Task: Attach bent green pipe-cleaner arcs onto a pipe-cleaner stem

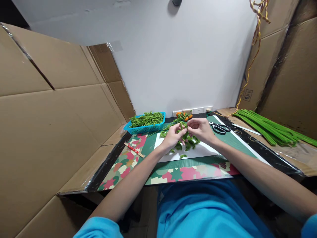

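Note:
Over the middle of the table, my left hand (172,135) is closed on a green fuzzy pipe-cleaner piece (183,126). Close beside it, my right hand (201,129) pinches at the same piece with thumb and forefinger; the fingertips partly hide it. Beneath both hands lies a white sheet (203,151). Several short curled green pieces (183,156) are scattered over the sheet, some hidden behind the hands. Just beyond my hands lie orange fuzzy flowers (184,115) with green stems.
A blue basket (146,128) of green pieces stands at the back left. Chopsticks in a red sleeve (134,149) lie on the patterned mat (170,175). Black-handled scissors (220,128) and long green pipe cleaners (269,127) lie to the right. Cardboard walls (61,125) flank the table.

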A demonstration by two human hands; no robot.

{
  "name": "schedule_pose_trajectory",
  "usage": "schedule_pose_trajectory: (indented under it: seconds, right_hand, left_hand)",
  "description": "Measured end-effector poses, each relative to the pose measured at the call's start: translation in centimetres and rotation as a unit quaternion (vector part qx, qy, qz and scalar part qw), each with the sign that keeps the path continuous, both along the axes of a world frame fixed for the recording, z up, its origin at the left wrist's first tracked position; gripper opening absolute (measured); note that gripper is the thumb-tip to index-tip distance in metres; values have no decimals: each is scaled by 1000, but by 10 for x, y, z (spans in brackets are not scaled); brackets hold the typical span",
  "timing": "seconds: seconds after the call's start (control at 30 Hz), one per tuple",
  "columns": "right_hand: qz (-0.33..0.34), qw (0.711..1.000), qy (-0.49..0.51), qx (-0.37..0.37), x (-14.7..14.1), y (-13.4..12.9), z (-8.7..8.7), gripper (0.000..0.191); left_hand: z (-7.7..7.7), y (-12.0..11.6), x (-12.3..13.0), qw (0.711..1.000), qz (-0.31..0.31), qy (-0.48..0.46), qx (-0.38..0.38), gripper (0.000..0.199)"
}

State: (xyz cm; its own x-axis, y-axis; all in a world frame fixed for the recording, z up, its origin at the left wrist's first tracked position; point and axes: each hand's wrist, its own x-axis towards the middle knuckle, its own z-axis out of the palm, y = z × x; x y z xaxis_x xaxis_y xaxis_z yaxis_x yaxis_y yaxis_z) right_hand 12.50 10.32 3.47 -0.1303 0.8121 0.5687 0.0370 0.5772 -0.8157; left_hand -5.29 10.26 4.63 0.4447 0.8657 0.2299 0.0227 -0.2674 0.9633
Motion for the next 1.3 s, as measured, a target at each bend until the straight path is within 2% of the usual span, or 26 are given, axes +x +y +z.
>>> schedule_pose_trajectory:
  seconds: [0.17,0.3,0.43,0.67,0.97,1.13,1.3]
  right_hand:
    - [21,1000,-8,9,1,0,2,17]
    - [22,1000,-2,22,1,0,2,12]
    - [20,1000,14,-1,1,3,1,11]
    - [58,997,41,-41,2,10,-1,21]
    - [56,998,25,-15,4,7,-1,30]
    - [35,999,6,-4,5,6,-2,28]
    - [30,1000,0,11,5,5,-3,27]
  left_hand:
    - [1,-1,0,1000,13,-1,3,48]
    - [0,1,-2,1000,13,5,10,47]
    - [-1,1,0,999,32,19,33,46]
    - [1,2,1,995,69,28,59,47]
    - [0,4,-2,997,45,23,60,49]
    - [-2,7,-2,996,32,32,75,47]
    - [0,4,0,998,40,21,49,48]
